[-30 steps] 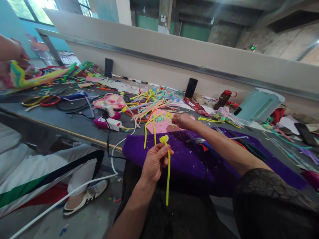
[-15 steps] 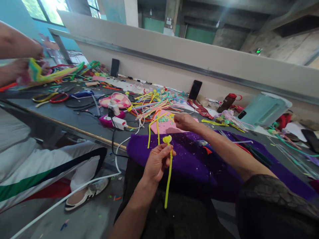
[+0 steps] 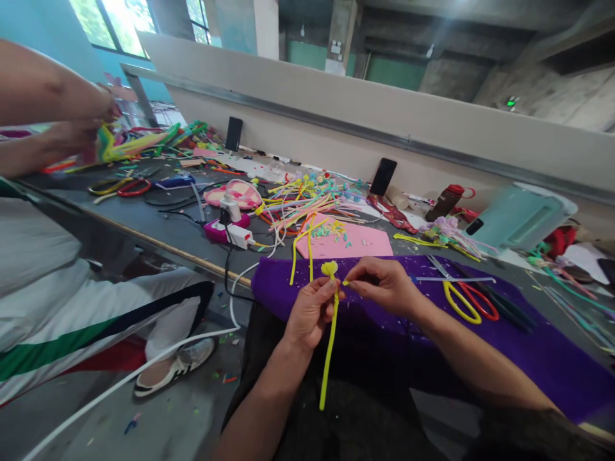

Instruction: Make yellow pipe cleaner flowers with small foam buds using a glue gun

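My left hand (image 3: pixel 311 308) pinches a yellow fuzzy stem (image 3: pixel 328 358) just below its looped, flower-like head (image 3: pixel 329 268); the stem hangs down over my lap. Close on the right, my right hand (image 3: pixel 382 285) holds a small yellow piece (image 3: pixel 345 283) between thumb and fingertips, near the stem. Beneath both hands lies a purple cloth (image 3: pixel 273 282). A pink sheet (image 3: pixel 377 242) behind them bears small yellow and teal cut pieces (image 3: pixel 331 232).
Yellow-handled scissors (image 3: pixel 462 302) and red-handled ones (image 3: pixel 483 301) lie on the cloth at right. Behind are a pile of colourful stems (image 3: pixel 312 195), a phone (image 3: pixel 383 177), and a teal container (image 3: pixel 521 214). Another person's hands (image 3: pixel 79 137) work at left.
My right hand has come back from the pink sheet towards my left hand, with a small yellow piece in its fingertips. The scissors have come into view, and the whole view has shifted slightly.
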Action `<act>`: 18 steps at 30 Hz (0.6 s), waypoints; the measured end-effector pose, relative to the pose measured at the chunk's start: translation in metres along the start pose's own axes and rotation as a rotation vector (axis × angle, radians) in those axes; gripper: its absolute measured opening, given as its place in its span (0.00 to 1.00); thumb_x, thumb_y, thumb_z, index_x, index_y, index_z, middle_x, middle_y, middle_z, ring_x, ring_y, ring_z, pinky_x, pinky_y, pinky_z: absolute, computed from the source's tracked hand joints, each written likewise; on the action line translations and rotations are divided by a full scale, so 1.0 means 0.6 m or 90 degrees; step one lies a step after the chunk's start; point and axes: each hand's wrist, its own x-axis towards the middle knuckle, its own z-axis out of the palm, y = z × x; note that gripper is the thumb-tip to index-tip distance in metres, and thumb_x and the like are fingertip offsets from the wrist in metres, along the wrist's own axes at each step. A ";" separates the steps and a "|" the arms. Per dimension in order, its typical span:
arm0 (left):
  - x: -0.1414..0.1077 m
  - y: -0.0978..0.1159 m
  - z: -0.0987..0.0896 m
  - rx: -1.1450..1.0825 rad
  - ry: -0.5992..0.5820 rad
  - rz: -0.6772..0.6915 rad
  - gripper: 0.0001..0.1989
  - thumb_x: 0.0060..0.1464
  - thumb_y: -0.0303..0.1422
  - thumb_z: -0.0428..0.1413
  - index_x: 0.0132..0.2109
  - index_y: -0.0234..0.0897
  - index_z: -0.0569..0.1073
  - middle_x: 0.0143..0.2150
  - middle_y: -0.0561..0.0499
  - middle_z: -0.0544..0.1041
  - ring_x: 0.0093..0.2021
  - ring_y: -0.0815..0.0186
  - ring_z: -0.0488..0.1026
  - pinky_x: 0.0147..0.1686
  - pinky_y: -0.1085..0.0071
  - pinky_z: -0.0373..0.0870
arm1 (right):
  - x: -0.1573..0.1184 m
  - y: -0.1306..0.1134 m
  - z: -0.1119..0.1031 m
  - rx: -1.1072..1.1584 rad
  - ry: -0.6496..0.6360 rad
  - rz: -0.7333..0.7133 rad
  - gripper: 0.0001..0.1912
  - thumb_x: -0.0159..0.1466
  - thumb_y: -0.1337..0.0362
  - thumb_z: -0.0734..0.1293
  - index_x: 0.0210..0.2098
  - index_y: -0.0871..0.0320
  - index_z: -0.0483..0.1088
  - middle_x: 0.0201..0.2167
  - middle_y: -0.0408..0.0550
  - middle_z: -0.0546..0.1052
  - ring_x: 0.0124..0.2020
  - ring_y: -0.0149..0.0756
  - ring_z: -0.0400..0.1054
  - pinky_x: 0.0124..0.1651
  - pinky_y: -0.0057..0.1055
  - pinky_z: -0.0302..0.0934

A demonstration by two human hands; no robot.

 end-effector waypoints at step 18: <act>-0.004 -0.005 0.003 0.033 0.033 0.075 0.13 0.38 0.35 0.62 0.30 0.32 0.71 0.20 0.55 0.72 0.12 0.81 0.59 0.11 0.84 0.52 | 0.002 0.009 0.022 0.001 -0.022 0.042 0.04 0.56 0.67 0.64 0.30 0.60 0.70 0.24 0.44 0.73 0.25 0.27 0.65 0.27 0.23 0.56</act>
